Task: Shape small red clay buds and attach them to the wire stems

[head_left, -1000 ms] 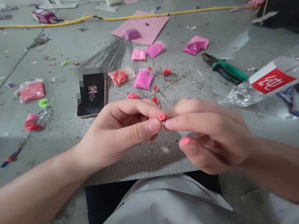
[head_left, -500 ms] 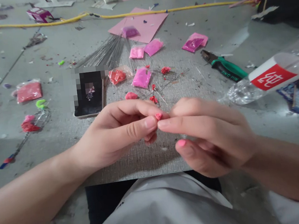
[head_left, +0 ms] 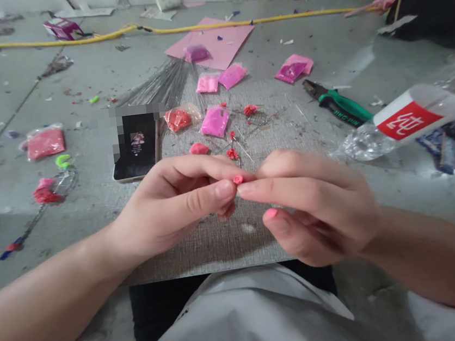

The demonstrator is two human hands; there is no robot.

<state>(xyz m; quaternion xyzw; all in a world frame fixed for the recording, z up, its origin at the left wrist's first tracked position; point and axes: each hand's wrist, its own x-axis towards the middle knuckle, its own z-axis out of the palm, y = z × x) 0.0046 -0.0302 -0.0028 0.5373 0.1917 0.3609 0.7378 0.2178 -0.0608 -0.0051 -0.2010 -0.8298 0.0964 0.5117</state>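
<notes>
Between the thumb and index finger of my left hand (head_left: 189,196) is a tiny coral-red piece of clay (head_left: 238,179), rolled so that a round swirl shows on it. My right hand (head_left: 321,203) lies against it from the other side, with extended fingertips touching or almost touching the piece. Its thumb stands apart, lower down, and a pink dab of clay (head_left: 272,213) sticks to the thumb tip. Just beyond the fingers lie a coral clay lump (head_left: 199,148) and small red clay flowers (head_left: 232,154) on thin wires.
Bagged clay lies about, including a magenta packet (head_left: 214,121) and a red packet (head_left: 46,143). A phone (head_left: 137,148) is behind my left hand. Green-handled pliers (head_left: 341,105) and a lying plastic bottle (head_left: 406,120) are at right. A yellow cable (head_left: 211,25) crosses the back.
The clay piece has turned between my fingers, so its round swirled face now shows. Both hands have shifted very slightly left in view.
</notes>
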